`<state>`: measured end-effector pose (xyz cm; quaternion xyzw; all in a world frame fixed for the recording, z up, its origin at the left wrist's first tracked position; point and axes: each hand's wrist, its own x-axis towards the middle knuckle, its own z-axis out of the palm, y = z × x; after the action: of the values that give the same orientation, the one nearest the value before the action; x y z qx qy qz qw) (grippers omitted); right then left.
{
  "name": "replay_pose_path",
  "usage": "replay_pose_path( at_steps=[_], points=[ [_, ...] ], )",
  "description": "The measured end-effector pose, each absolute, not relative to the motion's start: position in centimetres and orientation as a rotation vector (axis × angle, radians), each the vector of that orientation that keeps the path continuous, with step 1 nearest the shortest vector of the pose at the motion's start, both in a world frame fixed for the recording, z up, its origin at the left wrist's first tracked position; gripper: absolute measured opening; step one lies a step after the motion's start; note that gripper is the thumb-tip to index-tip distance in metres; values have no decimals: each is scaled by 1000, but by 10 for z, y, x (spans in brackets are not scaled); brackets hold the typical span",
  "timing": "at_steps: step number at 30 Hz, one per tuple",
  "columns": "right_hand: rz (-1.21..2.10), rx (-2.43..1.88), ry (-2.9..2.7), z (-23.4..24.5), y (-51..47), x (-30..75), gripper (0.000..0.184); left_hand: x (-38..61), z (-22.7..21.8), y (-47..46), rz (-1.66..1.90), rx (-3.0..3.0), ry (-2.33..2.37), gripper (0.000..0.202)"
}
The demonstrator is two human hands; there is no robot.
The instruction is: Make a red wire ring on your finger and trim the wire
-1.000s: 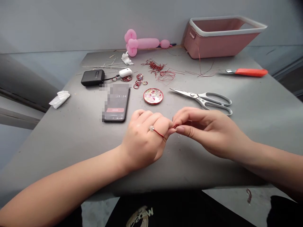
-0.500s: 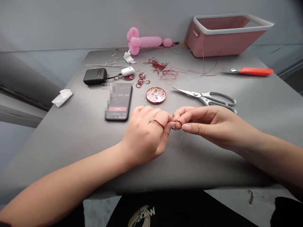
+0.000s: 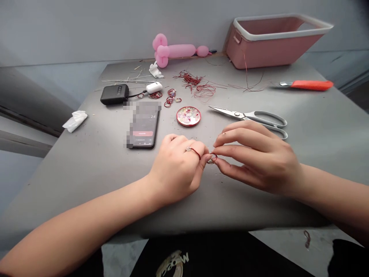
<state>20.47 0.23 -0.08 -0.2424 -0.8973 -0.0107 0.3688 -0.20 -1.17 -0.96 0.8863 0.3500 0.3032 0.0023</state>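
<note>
Between my two hands is a small ring of dark red cord [image 3: 212, 158], with a pale bit that may be a bead. My left hand [image 3: 180, 165] is closed, its thumb and index finger pinching the ring's left side. A red cord ring with a clear bead [image 3: 196, 152] is worn on one of its fingers. The thumb and fingertips of my right hand [image 3: 259, 159] close on the ring's right side, the other fingers loosely curved above. Beyond the hands lie a round red-rimmed dish [image 3: 188, 125] of pastel beads and silver scissors [image 3: 246, 116].
A phone [image 3: 142, 138] lies left of the dish. Behind it are a black power bank [image 3: 114, 94], a white earbud case [image 3: 154, 87], several cord rings [image 3: 170, 100] and tangled red cord [image 3: 191, 79]. A red cutter [image 3: 311, 85], pink basket [image 3: 268, 50] and pink balloon [image 3: 180, 50] stand farther back.
My right hand has turned, its back now facing up, with thumb and fingertips moved in at the ring. The ring shows smaller between the fingers. My left hand has barely moved.
</note>
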Motion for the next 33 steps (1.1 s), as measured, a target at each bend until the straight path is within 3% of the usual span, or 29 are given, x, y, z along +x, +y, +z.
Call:
replay_pose_path(
  at_steps=[4, 7, 11, 18, 22, 29, 33],
  points=[
    [360, -804, -2188, 2, 3, 204, 11, 0, -10, -13, 936, 2788, 1148, 18],
    [945, -1013, -1929, 2, 2, 199, 16, -1, -10, -12, 1024, 2831, 1101, 17],
    [1698, -958, -1380, 0, 1, 191, 22, -2, -5, -11, 1135, 2836, 960, 13],
    [1918, -798, -1128, -7, 0, 186, 27, -2, -2, -11, 1166, 2848, 932, 11],
    [1697, -967, -1252, -9, 1, 189, 29, -3, -5, -8, 1176, 2839, 1045, 12],
    [310, -1026, -1873, -1, 2, 205, 13, -2, -4, -12, 1092, 2602, 1229, 16],
    [-72, -858, -2105, 0, -1, 204, 22, -2, -5, -13, 1070, 2592, 1187, 16]
  ],
)
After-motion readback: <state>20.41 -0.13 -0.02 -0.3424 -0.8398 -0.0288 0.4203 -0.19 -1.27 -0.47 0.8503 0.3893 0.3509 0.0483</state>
